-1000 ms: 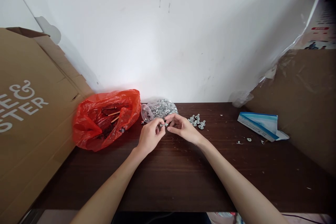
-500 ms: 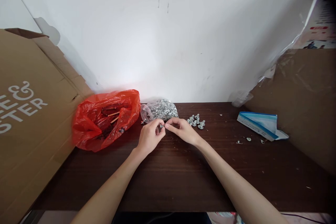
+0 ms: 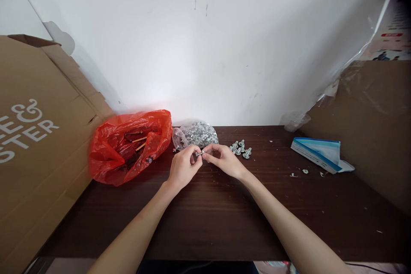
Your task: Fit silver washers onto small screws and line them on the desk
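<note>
Between my two hands a small silver bolt [image 3: 199, 154] lies almost level, just above the table. My left hand [image 3: 185, 166] is closed in a pinch on its left part. The fingertips of my right hand [image 3: 224, 161] pinch its right end, where a small nut or washer may sit; it is too small to tell. Just right of my right hand is a loose group of silver bolts with wide round washers [image 3: 240, 149]. Behind my hands stands a clear plastic bag of small metal pieces [image 3: 201, 133], partly hidden by my fingers.
A red plastic bag [image 3: 105, 154] with dark and copper-coloured pieces leans by a cardboard box [image 3: 41, 180] on the left. To the right lie a blue and white packet [image 3: 316, 154] and white scraps [image 3: 305, 171] on the dark table [image 3: 205, 222]. A white wall [image 3: 205, 60] rises behind.
More of the bolt shows between my fingertips now. Both hands have stayed almost in the same place, and the view has shifted very slightly.
</note>
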Motion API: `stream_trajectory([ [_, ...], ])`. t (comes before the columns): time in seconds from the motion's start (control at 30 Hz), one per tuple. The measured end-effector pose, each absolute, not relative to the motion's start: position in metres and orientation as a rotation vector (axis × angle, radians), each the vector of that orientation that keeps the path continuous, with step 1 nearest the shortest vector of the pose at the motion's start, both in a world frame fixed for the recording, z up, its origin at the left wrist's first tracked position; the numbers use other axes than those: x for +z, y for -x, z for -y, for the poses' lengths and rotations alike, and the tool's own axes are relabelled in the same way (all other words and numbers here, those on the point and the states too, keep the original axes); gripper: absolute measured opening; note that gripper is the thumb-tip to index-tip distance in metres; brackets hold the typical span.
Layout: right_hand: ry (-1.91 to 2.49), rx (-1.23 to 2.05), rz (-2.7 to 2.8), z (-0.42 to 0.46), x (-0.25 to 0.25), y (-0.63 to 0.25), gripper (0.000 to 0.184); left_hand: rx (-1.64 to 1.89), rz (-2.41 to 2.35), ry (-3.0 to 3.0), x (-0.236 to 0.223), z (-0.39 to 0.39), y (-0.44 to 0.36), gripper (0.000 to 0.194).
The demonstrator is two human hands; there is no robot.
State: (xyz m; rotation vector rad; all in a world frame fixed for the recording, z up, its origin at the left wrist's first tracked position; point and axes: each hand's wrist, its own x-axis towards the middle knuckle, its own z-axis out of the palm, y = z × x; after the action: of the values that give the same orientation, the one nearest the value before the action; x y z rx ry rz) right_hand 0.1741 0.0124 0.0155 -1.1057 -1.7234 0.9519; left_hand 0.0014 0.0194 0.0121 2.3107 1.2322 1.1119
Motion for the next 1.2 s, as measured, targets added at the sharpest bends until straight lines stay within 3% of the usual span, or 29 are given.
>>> stream_trajectory([
  [0.3,0.995,0.904,1.704,-0.006,0.019,-0.166,0.019,1.112,-1.256,-2.336,0.013,-0.021,0.001,0.007],
  [0.63,1.152,0.630,1.698,-0.004,0.015,-0.158,0.015,1.160,-1.207,-2.354,0.009,-0.020,-0.002,0.009],
  [0.87,1.233,0.605,1.733,-0.013,0.019,-0.181,0.036,1.232,-1.147,-2.277,0.003,-0.023,-0.006,0.010],
  [1.0,1.235,0.658,1.780,-0.012,0.020,-0.180,0.027,1.244,-1.114,-2.216,0.001,-0.024,-0.007,0.008],
  [1.2,1.253,0.691,1.854,-0.007,0.022,-0.171,0.036,1.235,-1.099,-2.212,0.004,-0.025,-0.006,0.009],
])
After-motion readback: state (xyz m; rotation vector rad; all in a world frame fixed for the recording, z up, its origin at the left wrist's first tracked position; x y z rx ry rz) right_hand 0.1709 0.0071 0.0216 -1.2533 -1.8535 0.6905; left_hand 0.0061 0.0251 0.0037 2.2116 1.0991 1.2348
